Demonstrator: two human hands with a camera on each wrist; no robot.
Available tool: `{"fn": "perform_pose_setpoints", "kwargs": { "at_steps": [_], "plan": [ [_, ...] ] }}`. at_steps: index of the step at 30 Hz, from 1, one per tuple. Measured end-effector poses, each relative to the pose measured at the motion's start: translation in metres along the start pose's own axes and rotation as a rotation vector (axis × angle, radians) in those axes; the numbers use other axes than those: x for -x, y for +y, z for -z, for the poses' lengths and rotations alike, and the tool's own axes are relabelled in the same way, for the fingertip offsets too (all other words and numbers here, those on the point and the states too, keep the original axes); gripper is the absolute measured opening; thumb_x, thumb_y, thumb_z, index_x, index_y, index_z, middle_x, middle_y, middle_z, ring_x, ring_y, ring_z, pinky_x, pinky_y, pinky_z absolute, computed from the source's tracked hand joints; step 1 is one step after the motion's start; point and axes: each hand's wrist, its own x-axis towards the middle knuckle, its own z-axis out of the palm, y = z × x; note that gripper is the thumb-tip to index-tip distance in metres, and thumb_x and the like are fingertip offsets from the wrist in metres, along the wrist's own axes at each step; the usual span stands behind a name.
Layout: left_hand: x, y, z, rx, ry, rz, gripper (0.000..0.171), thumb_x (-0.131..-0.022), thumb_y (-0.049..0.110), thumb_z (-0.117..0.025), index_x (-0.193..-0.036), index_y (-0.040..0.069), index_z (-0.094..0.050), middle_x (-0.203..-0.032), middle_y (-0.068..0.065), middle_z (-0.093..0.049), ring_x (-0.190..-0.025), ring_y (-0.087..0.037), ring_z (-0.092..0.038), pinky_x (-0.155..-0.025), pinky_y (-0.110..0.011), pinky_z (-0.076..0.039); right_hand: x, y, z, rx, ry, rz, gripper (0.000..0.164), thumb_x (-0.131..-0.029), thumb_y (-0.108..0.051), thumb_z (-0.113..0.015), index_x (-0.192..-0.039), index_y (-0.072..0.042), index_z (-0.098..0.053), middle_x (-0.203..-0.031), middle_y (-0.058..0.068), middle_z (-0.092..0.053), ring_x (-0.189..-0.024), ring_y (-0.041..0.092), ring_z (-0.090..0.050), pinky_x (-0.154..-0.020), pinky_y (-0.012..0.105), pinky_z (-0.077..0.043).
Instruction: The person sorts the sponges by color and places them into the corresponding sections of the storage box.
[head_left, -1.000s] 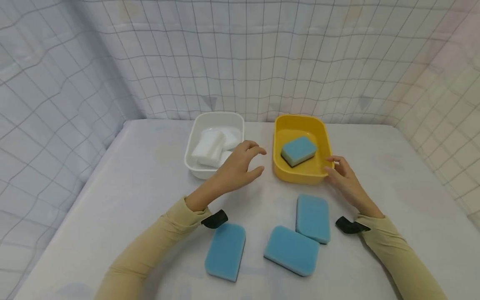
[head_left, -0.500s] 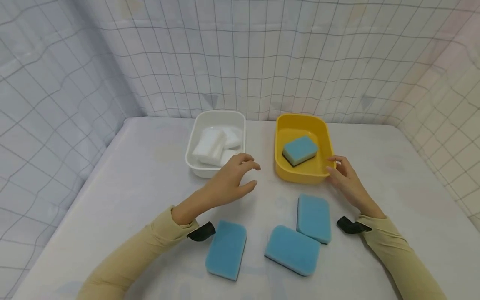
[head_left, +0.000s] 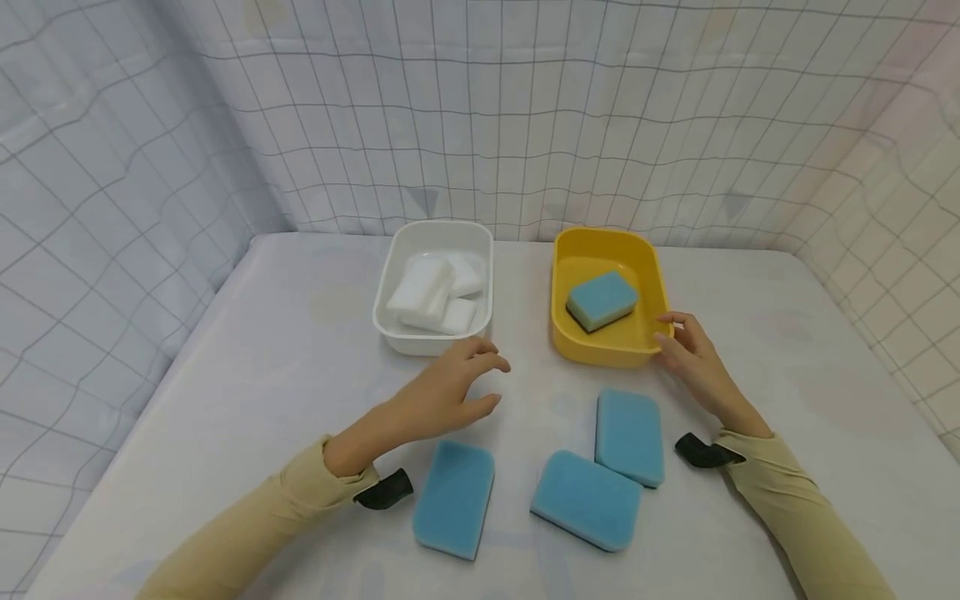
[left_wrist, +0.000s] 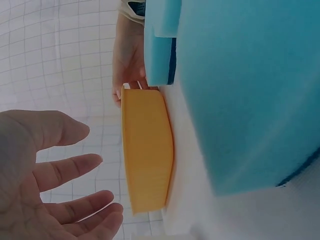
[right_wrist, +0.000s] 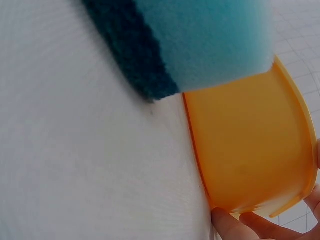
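Note:
My left hand (head_left: 442, 392) is in the air over the table, just in front of the white tub (head_left: 397, 342), holding nothing. Its fingers are loosely bent, with the thumb apart from them, as the left wrist view shows too. My right hand (head_left: 693, 367) holds the near right corner of the yellow tub (head_left: 600, 357), fingers and thumb about its rim and outer wall. Inside that tub lies one blue sponge (head_left: 602, 298) with a dark scouring side underneath. Nearer me, three more lie flat: a left sponge (head_left: 453, 500), a middle sponge (head_left: 587, 500) and a right sponge (head_left: 630, 437).
White wrapped bundles (head_left: 423, 292) lie in the white tub. Grid-patterned cloth (head_left: 525, 117) hangs behind the table and along both sides. A black wrist device (head_left: 384, 490) sits at the left sleeve, close to the left sponge.
My left hand has drawn back toward me and a little left, away from the white tub. The right hand stays at the yellow tub, and the sponges lie as before.

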Motion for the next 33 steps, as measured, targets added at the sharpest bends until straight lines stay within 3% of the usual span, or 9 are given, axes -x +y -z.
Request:
{"fn": "perform_pose_setpoints", "kwargs": {
  "at_steps": [10,19,26,33],
  "plan": [
    [0.026,-0.002,-0.001,0.028,-0.185,-0.002,0.032,-0.089,0.021,-0.062,-0.12,0.014,-0.058,-0.126,-0.008,-0.048,-0.111,-0.02,-0.049,-0.091,-0.035,-0.047,0.0,-0.001,0.0,0.004,0.0,0.015,0.034,-0.1,-0.026,-0.043,-0.131,-0.016,-0.032,-0.14,0.028,-0.029,-0.105,-0.002,-0.049,-0.082,0.008,-0.046],
    [0.044,-0.007,-0.007,0.017,-0.239,-0.067,0.031,-0.089,0.023,-0.063,-0.119,0.017,-0.058,-0.128,-0.009,-0.048,-0.112,-0.019,-0.049,-0.092,-0.035,-0.047,0.002,-0.002,0.0,0.03,-0.004,-0.002,0.034,-0.1,-0.028,-0.042,-0.131,-0.017,-0.031,-0.141,0.029,-0.029,-0.105,-0.001,-0.048,-0.082,0.008,-0.045],
    [0.051,-0.009,-0.006,0.019,-0.307,-0.054,0.024,-0.085,0.028,-0.067,-0.107,0.02,-0.06,-0.126,-0.003,-0.05,-0.113,-0.015,-0.05,-0.095,-0.032,-0.047,0.003,-0.002,0.0,0.043,-0.001,0.01,0.036,-0.1,-0.028,-0.042,-0.132,-0.016,-0.03,-0.141,0.029,-0.03,-0.106,-0.001,-0.049,-0.082,0.009,-0.046],
    [0.059,-0.013,-0.002,0.059,-0.419,-0.041,0.044,-0.083,0.035,-0.069,-0.121,0.019,-0.055,-0.127,0.002,-0.049,-0.116,-0.012,-0.047,-0.098,-0.031,-0.044,0.003,0.0,0.001,0.091,0.026,0.009,0.036,-0.1,-0.029,-0.043,-0.131,-0.015,-0.033,-0.13,0.023,-0.041,-0.095,-0.003,-0.051,-0.076,0.014,-0.045]
  ]
}}
